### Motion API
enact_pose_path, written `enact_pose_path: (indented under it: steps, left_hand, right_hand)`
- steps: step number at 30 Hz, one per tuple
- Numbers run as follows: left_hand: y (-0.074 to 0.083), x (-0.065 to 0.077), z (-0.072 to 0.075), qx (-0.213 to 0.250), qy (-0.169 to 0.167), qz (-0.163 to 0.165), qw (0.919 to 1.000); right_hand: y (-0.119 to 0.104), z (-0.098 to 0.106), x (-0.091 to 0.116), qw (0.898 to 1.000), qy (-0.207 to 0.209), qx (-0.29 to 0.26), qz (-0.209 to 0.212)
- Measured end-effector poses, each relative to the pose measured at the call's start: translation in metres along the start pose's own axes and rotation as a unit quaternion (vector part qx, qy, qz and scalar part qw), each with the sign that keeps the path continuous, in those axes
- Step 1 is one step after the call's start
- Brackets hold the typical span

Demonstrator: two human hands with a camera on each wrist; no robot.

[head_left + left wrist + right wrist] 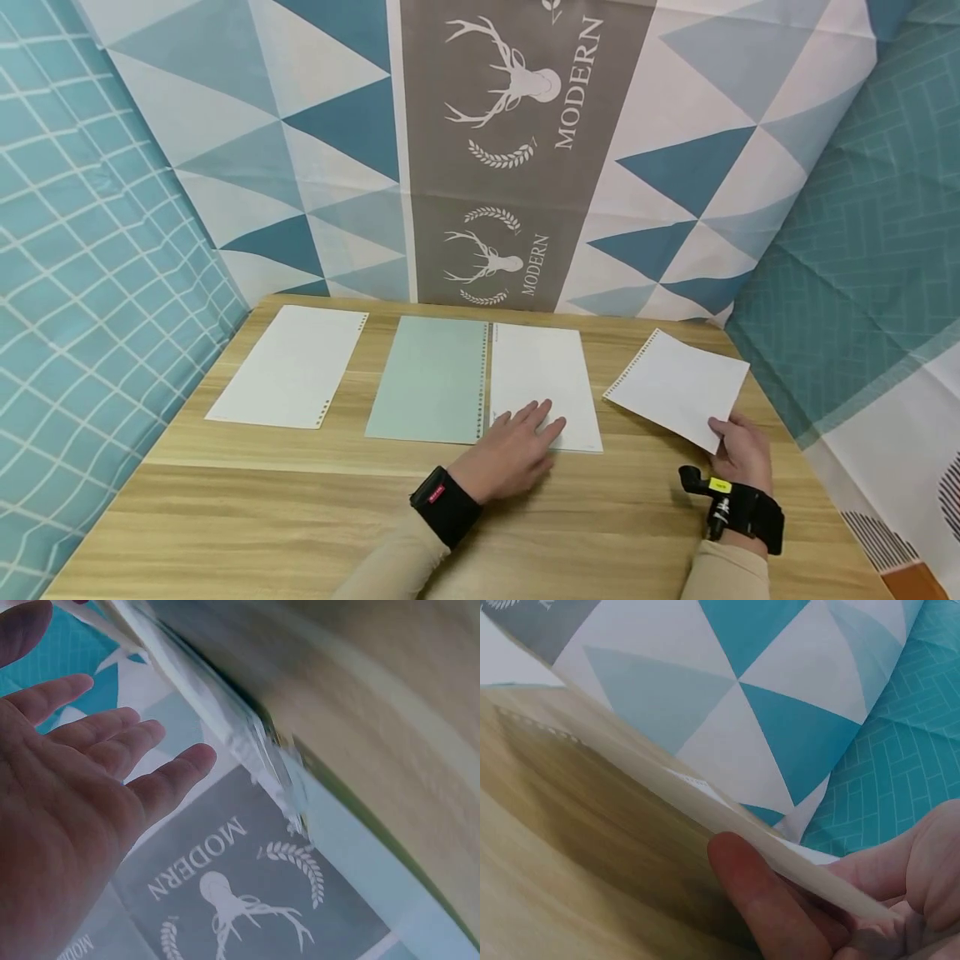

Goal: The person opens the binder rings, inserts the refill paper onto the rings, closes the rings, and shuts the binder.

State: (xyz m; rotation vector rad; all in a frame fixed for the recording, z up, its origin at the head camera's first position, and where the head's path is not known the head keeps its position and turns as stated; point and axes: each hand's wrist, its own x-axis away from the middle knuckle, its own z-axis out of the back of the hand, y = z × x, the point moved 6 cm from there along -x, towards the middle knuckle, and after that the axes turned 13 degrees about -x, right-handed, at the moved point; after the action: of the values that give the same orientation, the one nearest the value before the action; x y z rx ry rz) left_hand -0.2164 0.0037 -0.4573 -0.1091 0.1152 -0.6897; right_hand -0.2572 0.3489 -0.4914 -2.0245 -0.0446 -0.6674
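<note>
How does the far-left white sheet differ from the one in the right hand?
The far-left sheet lies flat and untouched; the held sheet is pinched near a corner by the right hand and tilts up. In the head view, the far-left sheet's holes line its right edge; the held sheet's line its left. Both are white.

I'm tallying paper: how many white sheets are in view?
3: a sheet at far left, a sheet by the left hand, a sheet in the right hand. More may lie hidden underneath.
</note>
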Motion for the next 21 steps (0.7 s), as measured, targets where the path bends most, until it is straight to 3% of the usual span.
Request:
enact_pose_path:
  steps: [12, 21]
  left_hand:
    - [-0.038, 0.004, 0.009, 0.048, 0.002, 0.048, 0.9977]
    - [-0.073, 0.011, 0.011, 0.090, 0.019, 0.087, 0.9919]
  right_hand:
    - [-0.003, -0.018, 0.005, 0.998, -0.027, -0.043, 0.032]
    - [-0.005, -0.038, 0.007, 0.996, -0.048, -0.020, 0.079]
